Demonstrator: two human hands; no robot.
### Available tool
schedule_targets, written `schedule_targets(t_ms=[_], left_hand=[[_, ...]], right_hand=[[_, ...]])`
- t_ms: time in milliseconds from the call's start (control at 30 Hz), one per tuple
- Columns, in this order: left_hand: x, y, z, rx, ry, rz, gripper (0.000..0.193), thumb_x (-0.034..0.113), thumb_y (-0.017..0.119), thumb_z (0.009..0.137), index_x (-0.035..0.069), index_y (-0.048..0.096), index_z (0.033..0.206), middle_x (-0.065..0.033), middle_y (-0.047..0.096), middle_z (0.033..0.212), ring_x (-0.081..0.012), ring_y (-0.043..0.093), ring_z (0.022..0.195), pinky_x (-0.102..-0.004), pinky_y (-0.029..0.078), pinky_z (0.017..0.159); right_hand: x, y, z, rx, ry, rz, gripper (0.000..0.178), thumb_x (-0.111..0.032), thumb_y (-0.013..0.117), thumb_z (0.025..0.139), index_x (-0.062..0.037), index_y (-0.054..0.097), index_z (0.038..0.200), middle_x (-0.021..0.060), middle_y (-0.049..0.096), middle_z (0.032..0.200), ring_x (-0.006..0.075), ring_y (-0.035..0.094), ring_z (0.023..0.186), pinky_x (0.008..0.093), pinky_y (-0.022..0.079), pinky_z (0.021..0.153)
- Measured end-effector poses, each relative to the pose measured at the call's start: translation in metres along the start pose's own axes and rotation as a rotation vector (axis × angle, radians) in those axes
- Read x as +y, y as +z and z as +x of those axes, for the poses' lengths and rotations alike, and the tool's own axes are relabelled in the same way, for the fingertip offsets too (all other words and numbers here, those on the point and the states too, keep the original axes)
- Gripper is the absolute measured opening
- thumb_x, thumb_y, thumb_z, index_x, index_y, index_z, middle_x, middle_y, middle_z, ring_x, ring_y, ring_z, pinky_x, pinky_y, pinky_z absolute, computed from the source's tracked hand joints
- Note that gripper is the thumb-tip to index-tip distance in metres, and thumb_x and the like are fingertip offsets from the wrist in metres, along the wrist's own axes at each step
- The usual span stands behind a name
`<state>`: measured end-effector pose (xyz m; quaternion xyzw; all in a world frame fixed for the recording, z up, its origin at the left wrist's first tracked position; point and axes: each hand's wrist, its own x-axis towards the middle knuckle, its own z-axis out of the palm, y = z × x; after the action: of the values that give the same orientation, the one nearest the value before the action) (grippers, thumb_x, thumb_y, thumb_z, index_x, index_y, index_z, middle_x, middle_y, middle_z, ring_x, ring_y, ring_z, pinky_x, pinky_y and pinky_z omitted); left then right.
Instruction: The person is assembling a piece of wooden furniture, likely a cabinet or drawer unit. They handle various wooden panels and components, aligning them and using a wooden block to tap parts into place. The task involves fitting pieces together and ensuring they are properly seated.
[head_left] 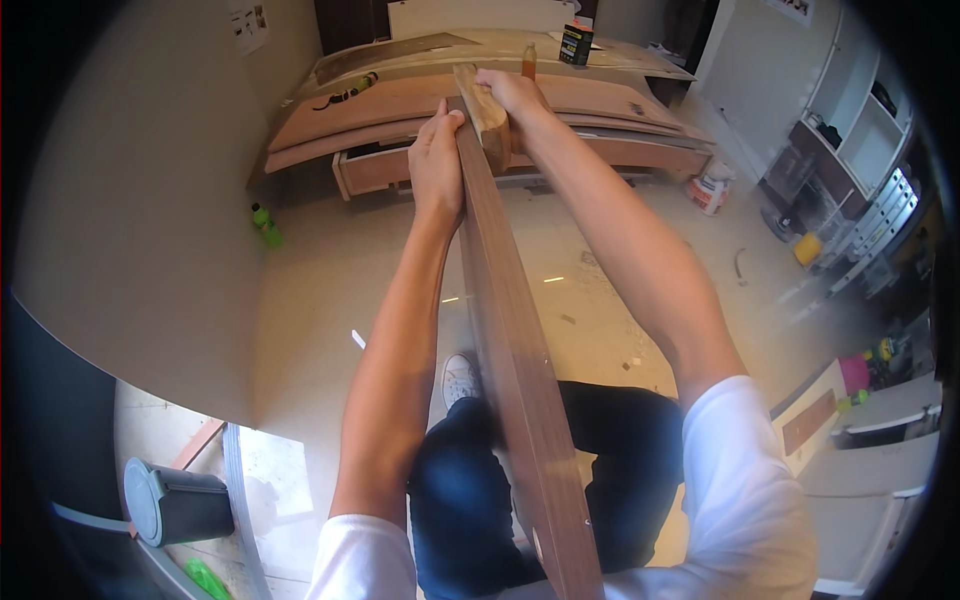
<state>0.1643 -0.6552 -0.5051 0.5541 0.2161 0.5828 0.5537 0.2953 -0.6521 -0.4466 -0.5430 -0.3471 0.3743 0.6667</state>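
Note:
A long brown wooden board stands on edge between my arms, running from close to my body out to my hands. My left hand is closed on its far end, thumb on the top edge. My right hand is closed round a short, lighter wooden block with a rounded end. The block lies against the right side of the board's far end; whether the two are fixed together I cannot tell. The board hides part of my legs and the floor.
Ahead is a low platform of stacked wooden panels, bearing a dark can, an amber bottle and a tape measure-like tool. A white bucket and ladder are right; a grey bin is lower left.

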Motion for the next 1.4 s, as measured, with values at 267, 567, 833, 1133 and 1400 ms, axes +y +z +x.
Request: schedule_targets(t_ms=[267,567,833,1133,1400], left_hand=[[0.012,0.015,0.005,-0.098,-0.010,0.180,0.060,0.027,0.064,0.091,-0.008,0.058,0.138,-0.0210,0.065,0.131,-0.0243,0.060,0.119,-0.0309,0.045,0.101],[0.048,-0.029,0.070,-0.248,-0.008,0.936,0.042,0.034,0.075,0.077,-0.003,0.073,0.097,-0.0152,0.073,0.090,-0.0216,0.069,0.083,-0.0336,0.053,0.079],[0.050,0.001,0.083,-0.145,-0.032,1.163,0.046,0.039,0.078,0.074,-0.003,0.075,0.094,-0.0153,0.074,0.089,-0.0229,0.071,0.084,-0.0354,0.054,0.078],[0.028,-0.012,0.097,-0.172,0.014,1.061,0.039,0.038,0.076,0.077,0.009,0.078,0.103,-0.0126,0.076,0.099,-0.0246,0.071,0.094,-0.0363,0.054,0.088],[0.056,0.034,0.060,-0.636,0.637,1.199,0.046,0.031,0.071,0.086,0.006,0.069,0.125,-0.0165,0.071,0.118,-0.0319,0.069,0.107,-0.0413,0.051,0.096]], right_hand=[[0.040,-0.062,0.055,0.090,-0.006,0.421,0.039,-0.026,0.060,0.098,-0.0109,0.055,0.134,0.0113,0.065,0.116,0.0278,0.064,0.103,0.0477,0.054,0.087],[0.102,-0.134,-0.147,0.007,0.344,0.816,0.036,-0.024,0.051,0.105,0.0012,0.055,0.129,0.0256,0.052,0.125,0.0458,0.057,0.111,0.0532,0.058,0.089],[0.108,-0.167,-0.163,-0.150,0.295,0.811,0.031,-0.022,0.045,0.103,-0.0058,0.055,0.128,0.0238,0.050,0.127,0.0416,0.057,0.114,0.0517,0.062,0.088],[0.095,-0.186,-0.175,-0.383,0.388,1.205,0.051,-0.043,0.054,0.099,-0.0051,0.052,0.134,0.0269,0.045,0.142,0.0619,0.041,0.126,0.0542,0.059,0.092],[0.086,-0.206,-0.172,-0.741,0.140,1.208,0.057,-0.046,0.058,0.097,-0.0067,0.056,0.139,0.0240,0.052,0.141,0.0591,0.045,0.122,0.0337,0.056,0.070]])
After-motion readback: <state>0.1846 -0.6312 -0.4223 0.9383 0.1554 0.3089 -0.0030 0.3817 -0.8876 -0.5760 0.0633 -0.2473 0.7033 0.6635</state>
